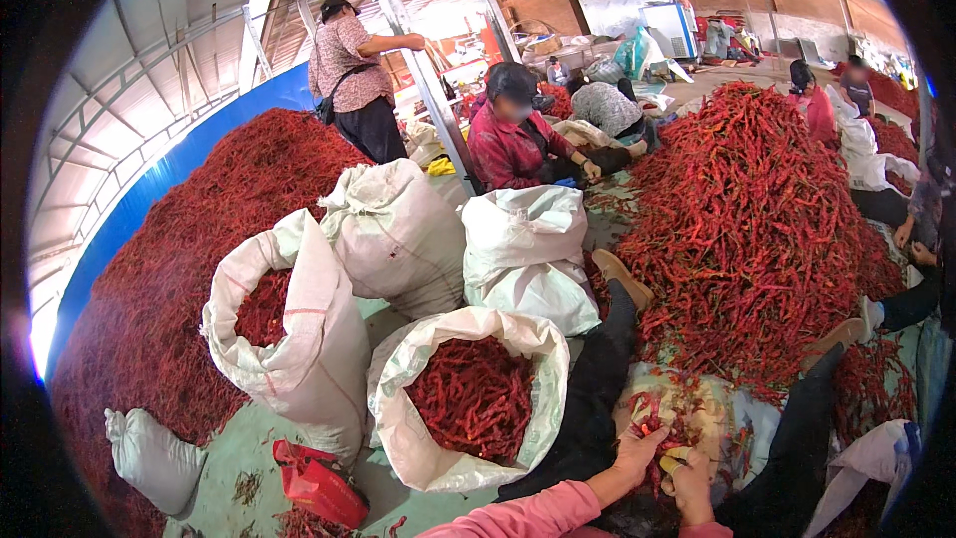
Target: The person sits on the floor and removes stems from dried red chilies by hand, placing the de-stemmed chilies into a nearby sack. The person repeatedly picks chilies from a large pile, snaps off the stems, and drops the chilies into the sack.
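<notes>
Over the cloth between my outstretched legs, my two hands are close together. My left hand (pixel 637 453) is closed around a few dried red chilies (pixel 652 423), their tips poking out past the fingers. Just right of it, my right hand (pixel 690 486) pinches at the same small bunch, with yellow coverings on its fingertips. Loose chilies and bits lie under both hands on the pale, printed cloth (pixel 759 418). To the left of my left leg stands an open white sack (pixel 398 428), its rim rolled out, with red chilies inside.
A tall chili heap (pixel 747 209) rises ahead, a larger one (pixel 189 269) at left. More white sacks (pixel 324 359) stand behind the open one. A red bag (pixel 317 483) lies at lower left. A seated person (pixel 513 134) works ahead; another person (pixel 354 80) stands by a post.
</notes>
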The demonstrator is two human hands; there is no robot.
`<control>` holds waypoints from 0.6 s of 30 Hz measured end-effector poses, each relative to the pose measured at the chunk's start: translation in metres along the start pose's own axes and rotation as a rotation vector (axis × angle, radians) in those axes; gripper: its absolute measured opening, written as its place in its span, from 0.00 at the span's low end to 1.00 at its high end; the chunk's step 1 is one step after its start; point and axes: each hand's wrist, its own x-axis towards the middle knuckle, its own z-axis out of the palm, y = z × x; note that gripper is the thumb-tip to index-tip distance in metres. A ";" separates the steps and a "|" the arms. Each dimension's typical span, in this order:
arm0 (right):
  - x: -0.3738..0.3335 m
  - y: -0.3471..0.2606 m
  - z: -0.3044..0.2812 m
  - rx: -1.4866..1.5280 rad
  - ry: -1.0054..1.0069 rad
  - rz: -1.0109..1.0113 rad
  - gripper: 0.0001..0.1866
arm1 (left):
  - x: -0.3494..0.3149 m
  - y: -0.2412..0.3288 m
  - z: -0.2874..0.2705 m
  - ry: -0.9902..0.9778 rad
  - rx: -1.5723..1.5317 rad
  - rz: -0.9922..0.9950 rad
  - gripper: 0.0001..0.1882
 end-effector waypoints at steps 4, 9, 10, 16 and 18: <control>0.003 0.010 -0.005 -0.106 -0.038 -0.064 0.03 | 0.009 -0.021 -0.009 -0.091 0.044 0.137 0.06; 0.001 0.017 -0.009 -0.304 -0.066 -0.309 0.03 | 0.010 -0.018 -0.008 -0.164 0.141 0.199 0.05; 0.001 0.018 -0.009 -0.330 -0.067 -0.402 0.03 | 0.010 -0.015 -0.009 -0.168 0.110 0.114 0.05; -0.036 -0.019 -0.001 0.064 -0.403 0.003 0.03 | 0.010 -0.016 -0.024 -0.044 0.064 -0.202 0.03; -0.055 -0.037 0.008 -0.162 -0.611 -0.024 0.05 | 0.019 -0.019 -0.035 0.039 -0.024 -0.246 0.03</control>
